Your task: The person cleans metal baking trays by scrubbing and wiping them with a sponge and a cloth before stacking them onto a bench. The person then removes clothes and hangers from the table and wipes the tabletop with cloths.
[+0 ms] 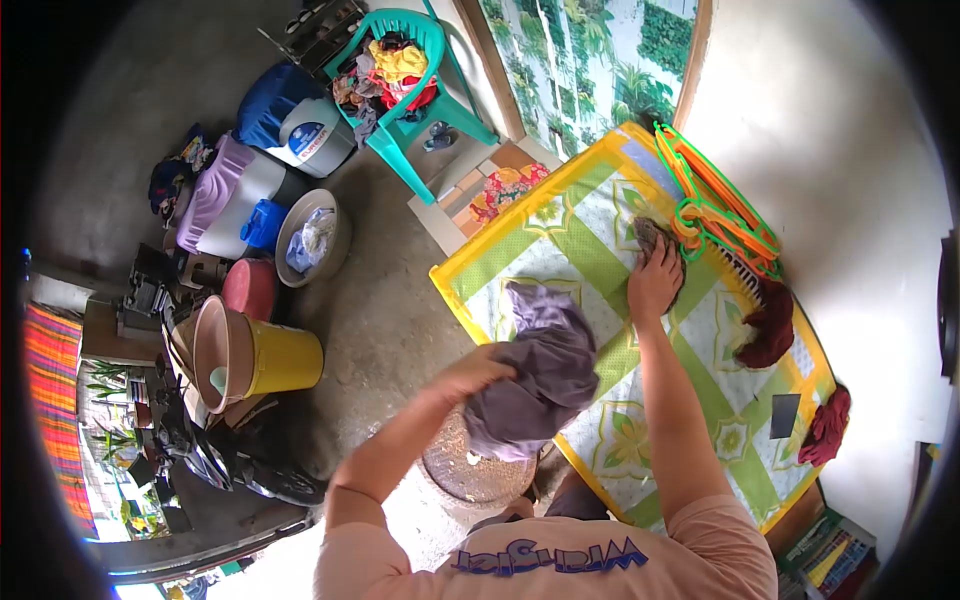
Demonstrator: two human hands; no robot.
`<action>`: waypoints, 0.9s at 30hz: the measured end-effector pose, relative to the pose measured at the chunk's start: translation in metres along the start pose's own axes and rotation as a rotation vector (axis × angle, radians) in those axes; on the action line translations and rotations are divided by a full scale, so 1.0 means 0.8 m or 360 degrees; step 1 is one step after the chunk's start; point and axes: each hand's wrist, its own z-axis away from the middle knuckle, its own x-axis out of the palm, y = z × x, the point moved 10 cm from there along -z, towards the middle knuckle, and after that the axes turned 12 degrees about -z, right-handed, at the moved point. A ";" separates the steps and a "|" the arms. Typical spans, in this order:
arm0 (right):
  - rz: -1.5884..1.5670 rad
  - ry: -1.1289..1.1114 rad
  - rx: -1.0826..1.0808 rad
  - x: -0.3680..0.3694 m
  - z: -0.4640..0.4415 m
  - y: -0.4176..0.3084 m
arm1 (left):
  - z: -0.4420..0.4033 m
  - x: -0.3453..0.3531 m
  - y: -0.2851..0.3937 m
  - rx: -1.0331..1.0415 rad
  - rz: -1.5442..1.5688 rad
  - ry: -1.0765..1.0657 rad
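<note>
My left hand (478, 371) is closed on the edge of a bunched grey-purple cloth (540, 385), which hangs over the near left edge of the table. On the green and white tablecloth (590, 262), my right hand (655, 282) rests over a small dark brown cloth (650, 236), its fingers spread across it. Just right of that hand lies a pile of orange and green hangers (715, 205). A dark red cloth (769, 325) is farther right, and another red cloth (826, 427) sits at the table's right corner.
Below the grey-purple cloth stands a round stool (478, 470). A teal chair (405, 160) holds piled clothes (398, 65). Along the left are a washing machine (315, 132), a basin (290, 262) and a yellow bucket (288, 357). A dark card (785, 415) lies on the table.
</note>
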 end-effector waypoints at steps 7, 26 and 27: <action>0.0126 0.0101 -0.0115 0.008 0.001 0.001 | 0.017 -0.452 0.304 -0.0098 -0.1478 0.1856; -0.0122 0.0154 -0.0362 0.063 -0.088 -0.056 | -0.122 -0.120 0.014 0.0193 -0.1444 0.1029; -0.0217 0.0135 -0.0526 0.079 -0.094 -0.076 | -0.114 -0.115 0.013 0.0209 -0.1408 0.1064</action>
